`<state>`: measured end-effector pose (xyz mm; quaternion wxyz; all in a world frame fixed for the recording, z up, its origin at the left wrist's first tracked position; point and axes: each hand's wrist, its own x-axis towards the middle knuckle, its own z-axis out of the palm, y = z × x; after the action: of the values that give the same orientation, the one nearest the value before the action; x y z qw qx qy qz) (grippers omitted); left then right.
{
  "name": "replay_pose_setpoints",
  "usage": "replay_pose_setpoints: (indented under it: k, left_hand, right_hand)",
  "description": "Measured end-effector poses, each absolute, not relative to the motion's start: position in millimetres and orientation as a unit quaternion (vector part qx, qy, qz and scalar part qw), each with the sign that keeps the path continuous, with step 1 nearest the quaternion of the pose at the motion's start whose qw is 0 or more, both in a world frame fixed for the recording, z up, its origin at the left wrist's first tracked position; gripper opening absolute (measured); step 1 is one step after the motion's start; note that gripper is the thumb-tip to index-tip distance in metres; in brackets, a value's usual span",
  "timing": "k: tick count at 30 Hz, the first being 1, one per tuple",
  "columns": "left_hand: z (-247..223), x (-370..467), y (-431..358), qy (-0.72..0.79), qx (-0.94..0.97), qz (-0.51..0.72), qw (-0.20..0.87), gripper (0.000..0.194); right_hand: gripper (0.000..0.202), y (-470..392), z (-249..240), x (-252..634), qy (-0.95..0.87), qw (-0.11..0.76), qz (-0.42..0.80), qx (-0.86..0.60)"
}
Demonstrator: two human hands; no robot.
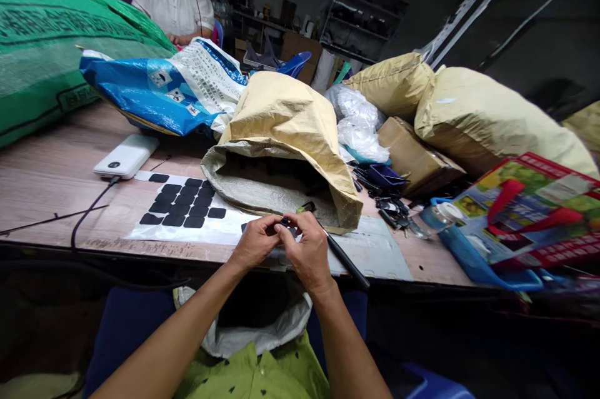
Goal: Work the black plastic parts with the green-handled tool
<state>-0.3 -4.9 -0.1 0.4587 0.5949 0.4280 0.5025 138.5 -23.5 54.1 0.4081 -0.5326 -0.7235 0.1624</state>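
Observation:
At the table's front edge, my left hand [255, 241] and my right hand [309, 250] meet with fingers pinched. Between the fingertips is a small black part [285, 222], too covered to name. Left of them, a white sheet [225, 235] carries rows of black square pads with rounded corners [174, 209]. A tan paper sack [288, 108] lies just behind my hands, its mouth facing me and its inside dark. By my right hand, a black rod [345, 261] slants over the table edge. A white open bag [281, 330] sits at my lap.
A white power bank [125, 157] with a black cable stands left. Behind are a blue and white sack [164, 89] and a green sack [56, 49]. Black parts [394, 210], a cardboard box [417, 155] and a red bag [539, 217] are right. Another person [173, 11] sits opposite.

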Motion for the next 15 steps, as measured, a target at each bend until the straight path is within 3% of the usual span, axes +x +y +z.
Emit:
replay_pose_setpoints:
  k: [15]
  left_hand:
    - [0.5,2.6,-9.7,0.44,0.599,0.497,0.448,0.019]
  right_hand:
    - [0.01,-14.9,48.8,139.4,-0.729,0.436,0.199,-0.488]
